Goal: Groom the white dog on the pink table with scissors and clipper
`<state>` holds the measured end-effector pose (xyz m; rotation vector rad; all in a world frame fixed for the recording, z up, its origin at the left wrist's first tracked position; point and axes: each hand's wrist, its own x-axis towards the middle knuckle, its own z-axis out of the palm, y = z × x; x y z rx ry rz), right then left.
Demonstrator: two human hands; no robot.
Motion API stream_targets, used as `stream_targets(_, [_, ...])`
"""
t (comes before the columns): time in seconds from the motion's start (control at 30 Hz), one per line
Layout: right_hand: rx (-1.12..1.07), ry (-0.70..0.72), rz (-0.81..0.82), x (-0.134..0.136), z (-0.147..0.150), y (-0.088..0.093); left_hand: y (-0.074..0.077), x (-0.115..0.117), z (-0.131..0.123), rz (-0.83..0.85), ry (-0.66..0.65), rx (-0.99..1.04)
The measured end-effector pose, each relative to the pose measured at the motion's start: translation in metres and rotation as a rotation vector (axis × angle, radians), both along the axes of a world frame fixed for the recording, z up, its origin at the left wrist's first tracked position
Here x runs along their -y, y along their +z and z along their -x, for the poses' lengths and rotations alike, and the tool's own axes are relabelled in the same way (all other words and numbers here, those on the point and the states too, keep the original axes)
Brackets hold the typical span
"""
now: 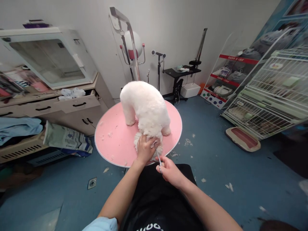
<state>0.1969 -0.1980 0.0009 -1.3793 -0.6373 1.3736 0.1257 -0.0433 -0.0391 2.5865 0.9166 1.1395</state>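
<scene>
A small white fluffy dog (146, 107) stands on a round pink grooming table (115, 141), its head down at the near edge. My left hand (143, 149) is closed around the dog's muzzle, holding its head. My right hand (169, 171) grips thin metal scissors (158, 157), whose blades point up at the fur of the dog's face next to my left hand. Bits of cut white fur lie on the pink top.
Drawers and a glass-fronted cabinet (53, 61) stand at the left, with a printed bag (67, 139) on the floor. A stand dryer (131, 48) and a black side table (180, 73) are behind. Wire cages (271, 96) fill the right. Fur clumps dot the blue floor (216, 160).
</scene>
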Motion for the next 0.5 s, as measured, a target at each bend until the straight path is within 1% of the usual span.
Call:
stream_targets(0.07, [-0.125,-0.047,-0.016,0.004,-0.003,-0.003,-0.001,-0.001,0.000,-0.002,0.003,0.003])
stream_targets(0.1, [-0.237,-0.059,-0.045,0.005,-0.004,-0.005,-0.002,-0.001,-0.001,0.000,0.009,0.005])
stream_targets(0.2, [-0.645,-0.044,-0.198,0.009,-0.004,-0.010,-0.002,0.000,-0.002,0.017,0.049,0.012])
stream_targets(0.27, [-0.840,-0.038,-0.293,0.008,-0.002,-0.012,0.000,0.002,-0.003,0.029,0.076,0.012])
stream_targets(0.37, [-0.943,-0.058,-0.355,0.005,0.002,-0.014,0.003,0.005,-0.003,0.040,0.097,0.005])
stream_targets(0.5, [-0.896,-0.095,-0.333,0.000,0.008,-0.016,0.003,0.006,-0.003,0.028,0.100,0.002])
